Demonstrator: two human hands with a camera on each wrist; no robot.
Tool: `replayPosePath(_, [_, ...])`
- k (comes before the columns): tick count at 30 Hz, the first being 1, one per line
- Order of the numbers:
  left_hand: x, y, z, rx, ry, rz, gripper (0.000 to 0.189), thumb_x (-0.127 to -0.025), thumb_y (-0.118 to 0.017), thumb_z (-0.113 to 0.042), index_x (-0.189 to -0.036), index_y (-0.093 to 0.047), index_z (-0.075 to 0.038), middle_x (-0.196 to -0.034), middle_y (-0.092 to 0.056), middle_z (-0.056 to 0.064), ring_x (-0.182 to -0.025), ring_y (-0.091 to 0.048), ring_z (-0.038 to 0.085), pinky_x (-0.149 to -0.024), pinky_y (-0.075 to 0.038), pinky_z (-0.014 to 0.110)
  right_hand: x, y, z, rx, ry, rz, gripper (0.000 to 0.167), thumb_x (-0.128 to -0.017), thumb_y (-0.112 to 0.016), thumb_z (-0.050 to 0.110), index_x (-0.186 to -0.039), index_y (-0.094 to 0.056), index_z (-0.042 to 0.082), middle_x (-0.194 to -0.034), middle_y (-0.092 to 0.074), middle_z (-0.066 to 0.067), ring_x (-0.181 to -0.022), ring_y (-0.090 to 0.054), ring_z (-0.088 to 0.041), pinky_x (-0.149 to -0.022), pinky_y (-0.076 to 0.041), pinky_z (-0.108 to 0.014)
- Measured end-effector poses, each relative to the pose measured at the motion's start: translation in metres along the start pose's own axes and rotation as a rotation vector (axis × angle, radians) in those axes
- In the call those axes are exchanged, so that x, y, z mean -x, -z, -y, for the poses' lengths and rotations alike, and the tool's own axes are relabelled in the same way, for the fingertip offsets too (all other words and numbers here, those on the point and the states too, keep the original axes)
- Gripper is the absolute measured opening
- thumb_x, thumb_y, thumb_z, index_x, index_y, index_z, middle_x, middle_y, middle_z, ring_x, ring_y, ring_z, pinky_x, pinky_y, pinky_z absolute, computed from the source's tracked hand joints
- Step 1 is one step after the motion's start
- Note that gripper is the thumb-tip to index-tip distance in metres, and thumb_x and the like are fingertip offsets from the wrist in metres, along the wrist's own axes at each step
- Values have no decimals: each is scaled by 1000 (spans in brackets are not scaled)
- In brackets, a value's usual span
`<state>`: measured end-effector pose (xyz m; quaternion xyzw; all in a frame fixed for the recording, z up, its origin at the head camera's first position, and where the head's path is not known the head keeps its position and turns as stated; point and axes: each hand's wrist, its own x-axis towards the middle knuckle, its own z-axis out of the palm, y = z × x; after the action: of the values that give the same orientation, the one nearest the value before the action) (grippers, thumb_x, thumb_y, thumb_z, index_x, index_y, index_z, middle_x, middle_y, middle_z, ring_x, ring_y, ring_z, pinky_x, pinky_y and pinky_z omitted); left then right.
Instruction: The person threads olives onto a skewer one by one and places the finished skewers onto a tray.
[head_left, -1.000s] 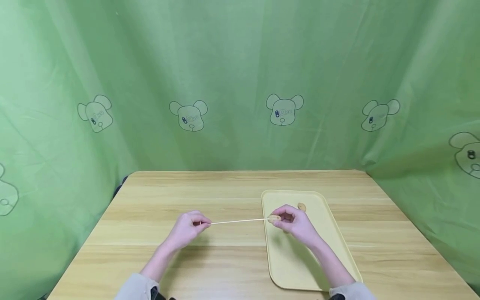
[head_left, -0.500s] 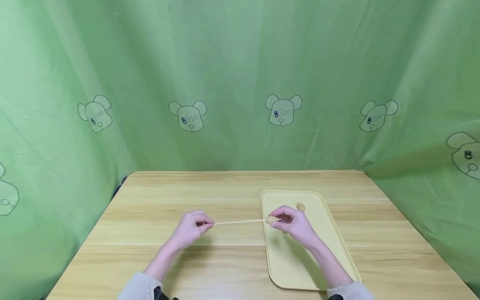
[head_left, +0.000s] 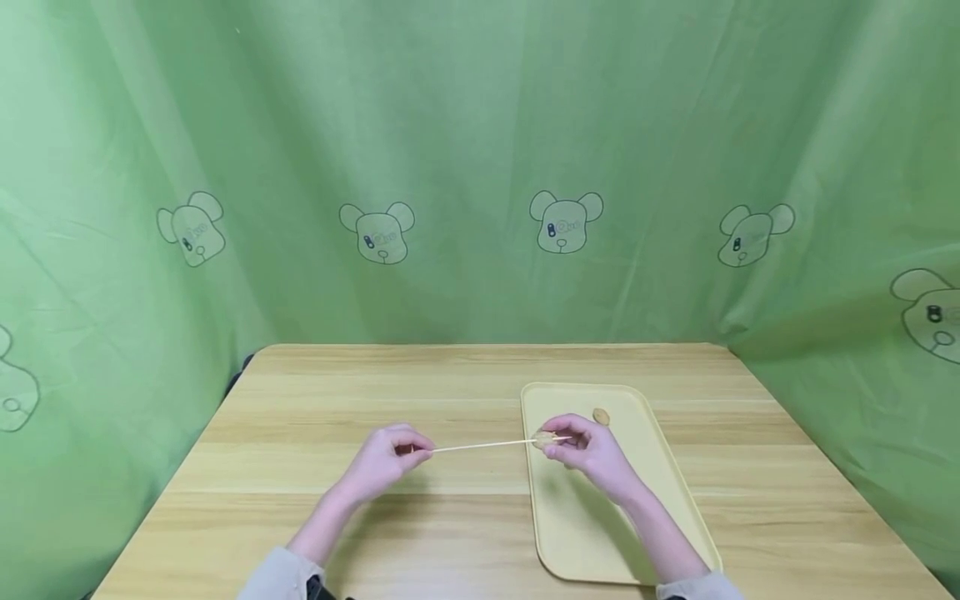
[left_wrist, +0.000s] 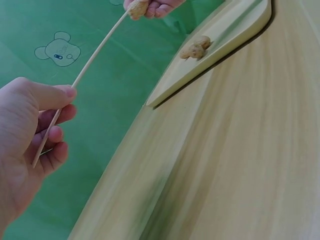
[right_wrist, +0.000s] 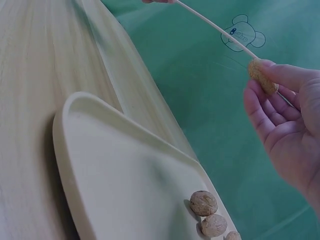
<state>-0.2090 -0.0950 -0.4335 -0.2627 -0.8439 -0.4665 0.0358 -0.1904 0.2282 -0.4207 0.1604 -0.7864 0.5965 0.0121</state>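
Observation:
A thin wooden skewer [head_left: 480,445] spans between the two hands above the table. My left hand [head_left: 378,462] pinches it near its left end between thumb and fingers; in the left wrist view the skewer's [left_wrist: 97,52] near end lies across the curled fingers. My right hand [head_left: 596,457] holds a light-brown, rough-skinned meatball [head_left: 543,440] over the tray's left edge. The skewer runs through this meatball [right_wrist: 262,77], and its tip sticks out on the right side, close to the palm.
Under the right hand lies a pale yellow tray [head_left: 577,542]. Another meatball [head_left: 601,417] rests near its far end, and the right wrist view shows several, among them a darker meatball [right_wrist: 203,203]. A green curtain [head_left: 465,125] hangs behind the wooden table [head_left: 337,375].
The left hand has moved slightly right with the skewer. More of the tip now shows beyond the meatball, which the right hand keeps holding in nearly the same place.

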Motion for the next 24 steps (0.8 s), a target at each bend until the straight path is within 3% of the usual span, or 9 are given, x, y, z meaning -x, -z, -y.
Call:
replayPosePath(7, [2,6,0,21,20,32,10,-83,-67,-11,-90,-70,-4,-83,-62,-3,-75,-54,12,-66,-47,24,1,2,-2,-51,-7,4,34,-79,-70,5,-107,-56,-10,-90,-63,-2,-76,-60,-9,-63,-50,-25])
replayPosePath(12, [4,12,-2,94,76,-16,9,-83,-67,-6,-91,-68,-2,-88,-64,2,-82,-59,16,-72,-49,25,3,6,-6,-128,-19,10,37,-80,-68,1,-109,-52,-15,-88,-65,3,-75,-62,-8,-65,-50,-25])
replayPosePath(20, [6,22,-29,166,124,-40,9,-83,-63,2,-91,-64,7,-88,-64,10,-83,-59,24,-71,-49,25,4,10,-13,-201,24,47,40,-81,-64,-4,-111,-45,-21,-91,-66,3,-79,-63,-8,-70,-52,-24])
replayPosePath(24, [5,21,-27,218,147,-52,9,-83,-63,1,-90,-63,6,-87,-63,11,-82,-58,24,-69,-49,25,4,13,-17,-185,12,26,38,-81,-65,-2,-110,-46,-19,-85,-66,5,-74,-63,-8,-60,-48,-20])
